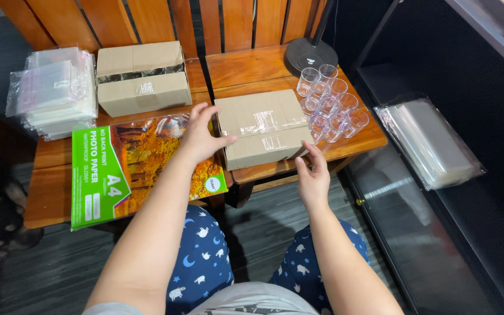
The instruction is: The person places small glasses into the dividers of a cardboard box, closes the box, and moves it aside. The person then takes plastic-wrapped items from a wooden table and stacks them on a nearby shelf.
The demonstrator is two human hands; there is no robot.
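A taped brown cardboard box [263,125] lies on the right wooden table [246,67]. My left hand [202,137] rests on the box's left edge, fingers spread over its corner and thumb on its front side. My right hand [313,175] touches the box's near right corner with fingers apart. Neither hand has lifted it. A pack of photo paper [132,169], green with an autumn-tree picture, lies flat under my left wrist on the left table.
Several clear plastic cups [331,102] stand right of the box. Another cardboard box [141,76] and a stack of clear plastic bags [56,90] sit at the back left. A black lamp base [310,55] stands behind. A black shelf holds more plastic sleeves [430,143].
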